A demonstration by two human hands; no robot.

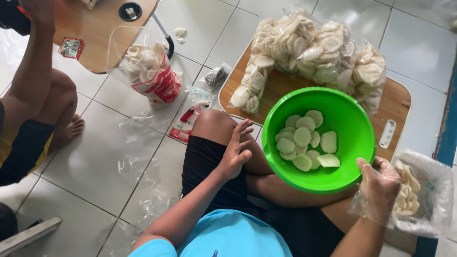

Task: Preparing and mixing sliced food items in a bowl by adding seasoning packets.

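Note:
A bright green plastic bowl (347, 119) rests on my lap with several pale round crackers (304, 140) in it. My left hand (236, 151) rests bare on my knee, fingers spread, holding nothing. My right hand (379, 188), in a thin clear plastic glove, grips the bowl's near right rim and the mouth of a clear bag of crackers (419, 195) beside it.
A low wooden table (397, 102) ahead carries big clear bags of crackers (309, 52). Another person sits at the left, leg (57, 109) bent, by a second wooden table (95, 28) and a red-printed bag of crackers (152, 71). Loose empty plastic bags (143, 138) lie on the white tile floor.

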